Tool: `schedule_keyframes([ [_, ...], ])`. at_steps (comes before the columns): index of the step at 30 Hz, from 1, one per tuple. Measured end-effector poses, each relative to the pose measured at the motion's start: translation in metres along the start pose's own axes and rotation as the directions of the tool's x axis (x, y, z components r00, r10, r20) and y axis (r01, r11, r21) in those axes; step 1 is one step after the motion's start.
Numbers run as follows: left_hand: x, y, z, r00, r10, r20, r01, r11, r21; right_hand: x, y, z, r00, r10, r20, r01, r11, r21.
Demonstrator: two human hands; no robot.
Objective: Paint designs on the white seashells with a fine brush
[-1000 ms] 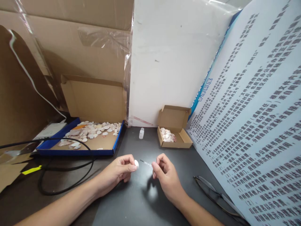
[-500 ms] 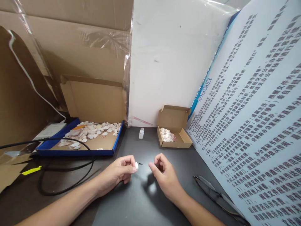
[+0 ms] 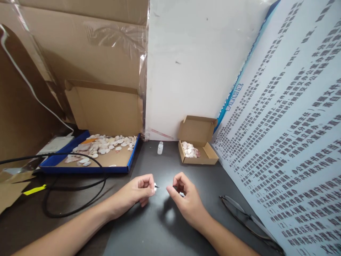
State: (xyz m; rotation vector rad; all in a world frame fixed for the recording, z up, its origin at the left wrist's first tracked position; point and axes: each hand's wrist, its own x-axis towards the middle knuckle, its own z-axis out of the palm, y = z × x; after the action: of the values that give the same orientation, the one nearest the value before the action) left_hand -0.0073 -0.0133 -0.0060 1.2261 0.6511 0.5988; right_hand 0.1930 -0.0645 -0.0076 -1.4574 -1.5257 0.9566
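Between the thumb and fingers of my left hand (image 3: pixel 137 192) is a small white shell (image 3: pixel 155 189), only its edge showing. My right hand (image 3: pixel 188 199) is closed in a pinch on a small brush whose black cap (image 3: pixel 175 187) shows between the fingers. The dark brush tip (image 3: pixel 158 187) is right at the shell; whether it touches I cannot tell. The stem between cap and tip barely shows. Beyond my hands a small clear bottle (image 3: pixel 160 148) stands upright, with no cap visible on it.
At the left, a blue-edged cardboard box (image 3: pixel 128 167) holds many shells, with a black cable (image 3: pixel 102 185) looping before it. A smaller open box (image 3: pixel 205 160) with shells stands at the back right. Eyeglasses (image 3: pixel 239 209) lie near the printed board (image 3: pixel 287 142).
The dark brush tip has come closer to the shell in my left hand, as my right hand has shifted slightly left. The view has tilted a little.
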Motion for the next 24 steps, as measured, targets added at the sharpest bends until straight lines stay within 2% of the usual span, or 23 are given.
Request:
schedule_keyframes([
  [4,0.0003,0.0,-0.0001,1.0,0.002,0.005,-0.002,1.0,0.012,0.0005,-0.0006,-0.0003,0.998,0.027,-0.064,-0.029,0.999,-0.031],
  [8,0.0003,-0.0002,0.0001,1.0,-0.007,0.011,0.007,1.0,0.015,0.001,-0.0006,0.0003,1.0,0.011,0.007,-0.011,1.0,0.008],
  [13,-0.0009,0.0025,-0.0007,0.999,-0.047,0.02,0.048,0.996,-0.08,0.0029,-0.0003,-0.0002,0.997,0.055,-0.053,-0.057,0.998,-0.028],
  [16,-0.0023,0.0046,-0.0011,0.997,-0.071,0.024,0.073,0.989,-0.126,0.0023,-0.0008,-0.0001,1.0,0.031,0.004,-0.031,0.998,0.048],
  [18,-0.003,0.0051,-0.0012,0.996,-0.079,0.033,0.083,0.988,-0.133,0.0016,-0.0007,0.0004,0.999,0.027,0.039,-0.028,0.999,0.039],
  [21,-0.0036,0.0054,-0.001,0.995,-0.087,0.038,0.092,0.987,-0.132,0.0013,0.0001,0.0008,0.999,0.052,0.0,-0.052,0.998,-0.021],
  [24,-0.0035,0.0057,-0.0003,0.995,-0.099,0.029,0.102,0.985,-0.136,0.0014,0.0002,0.0009,0.999,0.048,-0.016,-0.047,0.998,0.039],
])
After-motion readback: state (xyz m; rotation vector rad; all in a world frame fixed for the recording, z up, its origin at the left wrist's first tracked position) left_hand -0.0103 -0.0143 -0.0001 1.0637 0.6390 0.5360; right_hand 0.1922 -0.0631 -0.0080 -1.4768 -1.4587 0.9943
